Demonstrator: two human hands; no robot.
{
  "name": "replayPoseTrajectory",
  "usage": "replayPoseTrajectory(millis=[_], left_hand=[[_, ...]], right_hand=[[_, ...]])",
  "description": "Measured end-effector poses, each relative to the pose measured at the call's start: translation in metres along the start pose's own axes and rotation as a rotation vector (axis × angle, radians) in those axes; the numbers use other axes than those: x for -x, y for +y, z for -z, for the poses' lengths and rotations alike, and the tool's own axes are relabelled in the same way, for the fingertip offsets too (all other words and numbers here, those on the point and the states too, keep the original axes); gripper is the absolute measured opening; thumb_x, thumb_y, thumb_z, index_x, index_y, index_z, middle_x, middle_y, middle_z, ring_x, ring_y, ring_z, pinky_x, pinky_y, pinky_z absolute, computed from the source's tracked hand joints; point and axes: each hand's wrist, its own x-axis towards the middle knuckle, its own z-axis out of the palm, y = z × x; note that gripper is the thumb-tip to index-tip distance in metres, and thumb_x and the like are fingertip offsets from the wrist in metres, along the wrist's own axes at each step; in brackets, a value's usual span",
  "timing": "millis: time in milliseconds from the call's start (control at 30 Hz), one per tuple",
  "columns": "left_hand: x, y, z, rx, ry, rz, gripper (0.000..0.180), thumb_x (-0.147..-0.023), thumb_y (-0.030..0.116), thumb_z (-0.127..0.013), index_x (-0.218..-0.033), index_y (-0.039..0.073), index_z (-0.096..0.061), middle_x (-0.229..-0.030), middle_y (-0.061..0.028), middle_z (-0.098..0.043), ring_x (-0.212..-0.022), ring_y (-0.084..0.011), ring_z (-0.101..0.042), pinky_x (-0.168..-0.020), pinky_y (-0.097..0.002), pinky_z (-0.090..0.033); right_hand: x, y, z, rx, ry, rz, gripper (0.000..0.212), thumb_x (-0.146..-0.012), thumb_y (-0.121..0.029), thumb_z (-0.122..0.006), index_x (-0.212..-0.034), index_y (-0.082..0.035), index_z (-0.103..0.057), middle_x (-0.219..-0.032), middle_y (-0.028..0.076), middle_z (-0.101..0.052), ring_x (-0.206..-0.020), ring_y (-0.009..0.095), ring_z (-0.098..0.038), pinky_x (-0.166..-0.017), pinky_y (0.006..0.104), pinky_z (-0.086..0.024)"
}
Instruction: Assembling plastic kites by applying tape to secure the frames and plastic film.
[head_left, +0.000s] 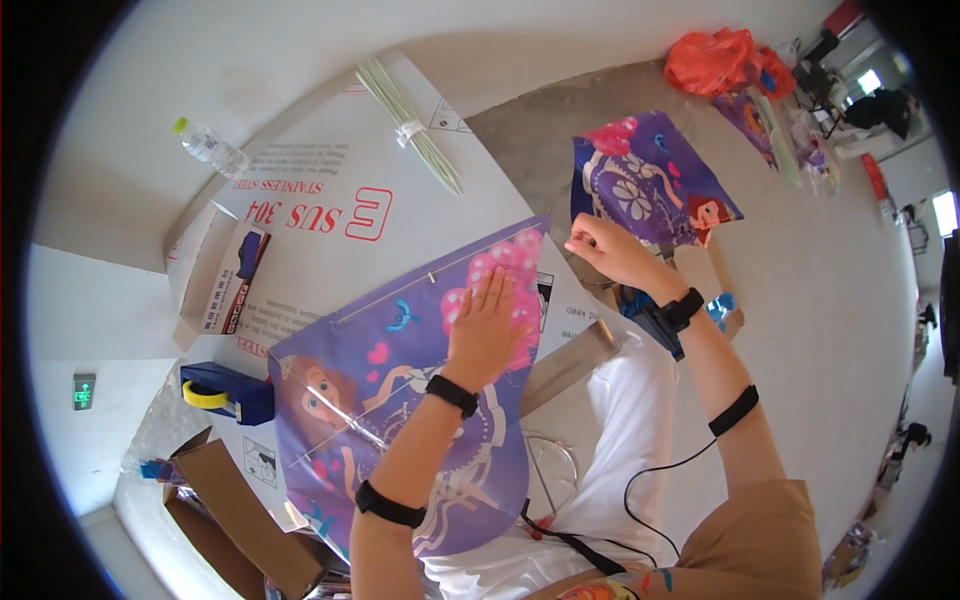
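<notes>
A purple cartoon-printed kite [400, 400] lies on a white cardboard sheet [330, 200] in front of me, with thin sticks crossing it. My left hand [487, 325] presses flat on its pink patch, fingers spread. My right hand [600, 245] is at the kite's upper right corner, fingers pinched on something thin there; what it is I cannot make out. Both forearms wear black bands.
A bundle of thin pale sticks [410, 125] lies on the cardboard's far side. A plastic bottle [212, 147] lies at far left. A blue tape dispenser [225, 393] sits at the left. More purple kites [645, 180] and an orange bag [715, 60] lie on the floor beyond.
</notes>
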Motion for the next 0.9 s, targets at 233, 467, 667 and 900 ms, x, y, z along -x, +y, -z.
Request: replayPoseTrajectory(millis=[233, 467, 667, 900], left_hand=[[0.037, -0.021, 0.027, -0.046, -0.177, -0.034, 0.074, -0.087, 0.041, -0.056, -0.143, 0.001, -0.030, -0.149, -0.0121, -0.031, -0.139, -0.0241, -0.028, -0.112, -0.0436, -0.025], [0.036, -0.022, 0.030, 0.086, -0.109, 0.007, 0.047, -0.086, 0.022, -0.059, -0.126, 0.000, -0.047, -0.128, -0.0122, -0.051, -0.118, -0.0275, -0.048, -0.093, -0.0414, -0.044], [0.009, -0.029, -0.004, 0.359, 0.158, 0.288, 0.028, -0.088, 0.017, -0.055, -0.108, -0.002, -0.057, -0.100, -0.0124, -0.060, -0.087, -0.0239, -0.058, -0.078, -0.0316, -0.049], [-0.013, -0.038, 0.012, 1.552, 0.198, 0.846, 0.022, -0.089, 0.018, -0.052, -0.093, 0.002, -0.067, -0.084, -0.0019, -0.064, -0.077, -0.0099, -0.055, -0.072, -0.0232, -0.042]], right_hand=[[-0.015, 0.003, -0.016, -0.292, -0.119, -0.087, 0.028, -0.094, -0.027, -0.057, -0.087, -0.002, -0.048, -0.077, 0.005, -0.058, -0.072, 0.010, -0.053, -0.067, 0.0263, -0.044], [-0.043, -0.015, -0.043, -0.378, -0.319, -0.038, 0.032, -0.094, -0.031, -0.056, -0.080, -0.003, -0.049, -0.064, 0.004, -0.050, -0.059, 0.011, -0.046, -0.055, 0.0294, -0.038], [-0.060, -0.038, -0.052, -0.215, -0.424, -0.016, 0.033, -0.094, -0.032, -0.055, -0.079, -0.004, -0.049, -0.063, 0.004, -0.050, -0.058, 0.013, -0.047, -0.055, 0.0306, -0.038], [-0.055, -0.045, -0.052, -0.330, -0.507, 0.029, 0.031, -0.096, -0.030, -0.051, -0.082, -0.003, -0.049, -0.064, 0.004, -0.050, -0.060, 0.013, -0.047, -0.056, 0.0300, -0.039]])
